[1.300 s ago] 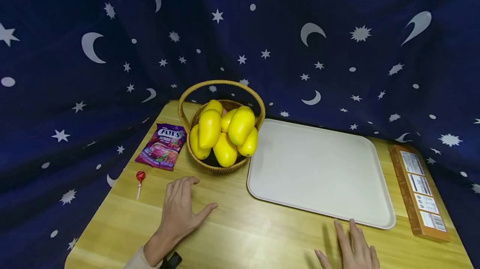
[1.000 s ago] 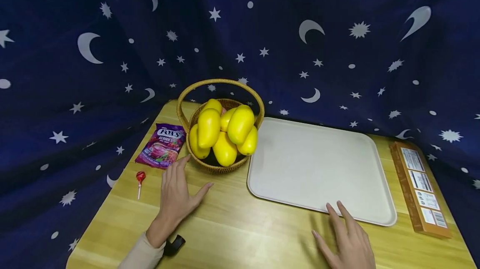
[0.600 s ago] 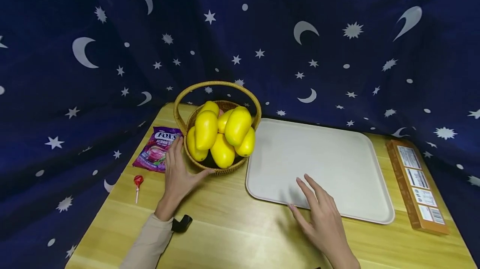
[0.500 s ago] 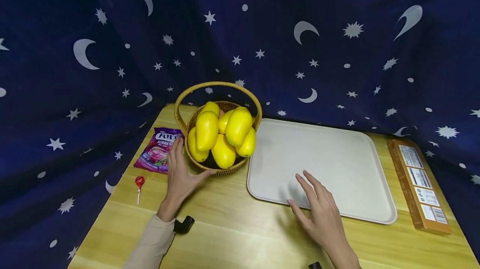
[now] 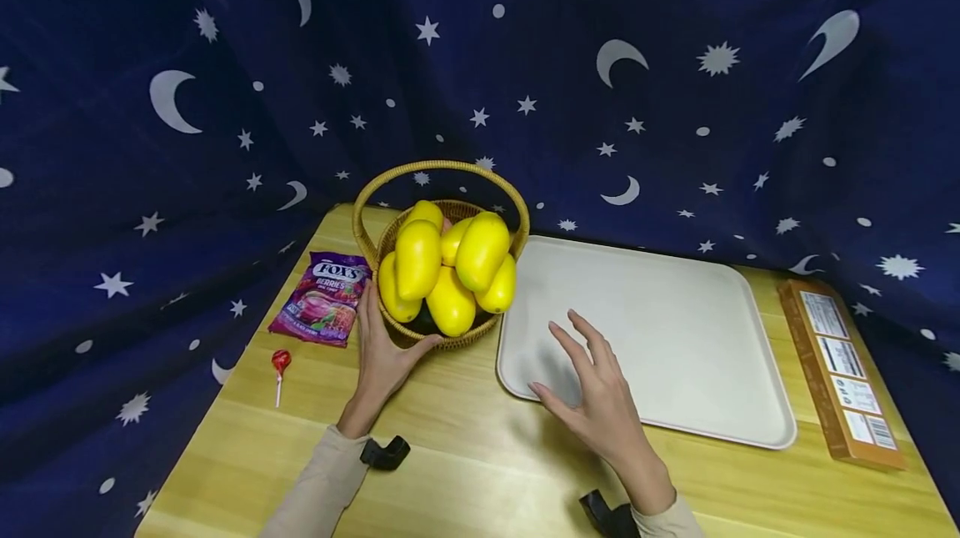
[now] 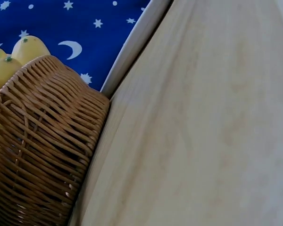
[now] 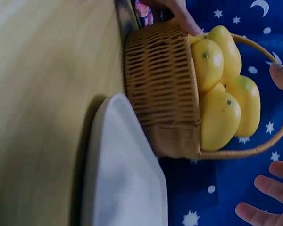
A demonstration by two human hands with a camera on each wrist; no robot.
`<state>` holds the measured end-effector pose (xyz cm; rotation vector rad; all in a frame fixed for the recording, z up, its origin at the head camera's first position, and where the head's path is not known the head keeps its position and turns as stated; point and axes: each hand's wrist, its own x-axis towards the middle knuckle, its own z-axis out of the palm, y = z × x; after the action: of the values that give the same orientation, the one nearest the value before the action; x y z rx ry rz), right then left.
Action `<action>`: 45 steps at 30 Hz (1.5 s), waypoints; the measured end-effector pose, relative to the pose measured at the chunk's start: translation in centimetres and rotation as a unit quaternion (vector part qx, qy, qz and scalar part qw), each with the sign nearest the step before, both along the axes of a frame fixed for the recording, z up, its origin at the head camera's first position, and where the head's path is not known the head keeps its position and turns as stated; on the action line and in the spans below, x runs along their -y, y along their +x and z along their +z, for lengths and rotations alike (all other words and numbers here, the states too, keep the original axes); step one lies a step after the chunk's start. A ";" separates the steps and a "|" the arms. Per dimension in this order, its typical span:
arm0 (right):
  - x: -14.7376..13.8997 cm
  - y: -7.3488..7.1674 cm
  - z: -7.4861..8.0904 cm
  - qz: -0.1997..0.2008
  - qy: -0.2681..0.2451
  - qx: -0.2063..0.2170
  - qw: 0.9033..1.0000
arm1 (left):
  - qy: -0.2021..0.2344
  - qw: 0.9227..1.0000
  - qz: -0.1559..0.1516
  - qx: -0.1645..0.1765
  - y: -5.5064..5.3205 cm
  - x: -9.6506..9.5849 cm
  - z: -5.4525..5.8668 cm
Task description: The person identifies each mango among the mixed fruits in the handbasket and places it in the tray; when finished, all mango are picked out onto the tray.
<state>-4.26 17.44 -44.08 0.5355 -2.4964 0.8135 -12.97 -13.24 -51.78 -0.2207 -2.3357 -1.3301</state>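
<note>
A wicker basket [image 5: 457,342] with a tall arched handle stands at the back left, heaped with several yellow mangoes [image 5: 418,258]. At its front left side is my left hand [image 5: 384,363], fingers along the outer wall and thumb stretched to the front rim. The right wrist view shows that hand's tip touching the rim of the basket [image 7: 160,89]. Over the near left corner of a pale tray [image 5: 675,354] hovers my right hand [image 5: 596,392], fingers spread, holding nothing. Woven wall of the basket [image 6: 47,141] fills the left of the left wrist view; no fingers show clearly there.
Left of the basket lies a purple candy bag [image 5: 321,298] marked FOX'S. A red lollipop [image 5: 280,361] is in front of it. A long brown box [image 5: 840,375] lies along the table's right side. Dark blue cloth [image 5: 480,37] with moons and stars hangs behind.
My left hand has moved forward from the table to the basket's side and now touches it. The right hand has come forward and left, over the tray. Basket and mangoes stay put.
</note>
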 end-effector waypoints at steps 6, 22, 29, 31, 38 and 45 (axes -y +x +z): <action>1.8 -2.2 0.8 0.028 -0.016 -0.005 0.999 | 0.015 1.000 -0.006 -0.003 -0.1 -0.2 -0.4; 5.6 -10.1 2.5 0.065 -0.033 0.000 0.997 | 0.035 0.999 0.001 -0.021 -0.3 -0.3 -1.4; 6.5 -11.9 3.5 0.073 -0.018 -0.024 0.997 | 0.044 0.999 0.000 -0.008 -0.2 -0.4 -1.5; 6.5 -12.2 3.7 0.077 -0.019 -0.023 0.997 | 0.046 0.999 0.003 -0.003 -0.2 -0.4 -1.5; 6.5 -13.3 4.1 0.112 -0.014 0.023 0.993 | 0.047 0.999 0.004 -0.003 0.0 -0.3 -1.3; 6.5 -14.0 3.6 0.119 -0.017 0.057 0.991 | 0.046 0.999 0.003 0.002 0.1 -0.4 -1.3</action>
<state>-18.24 10.94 -40.47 0.8081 -2.5484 0.9999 -12.87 -12.85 -53.03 -0.1821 -2.2695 -1.4334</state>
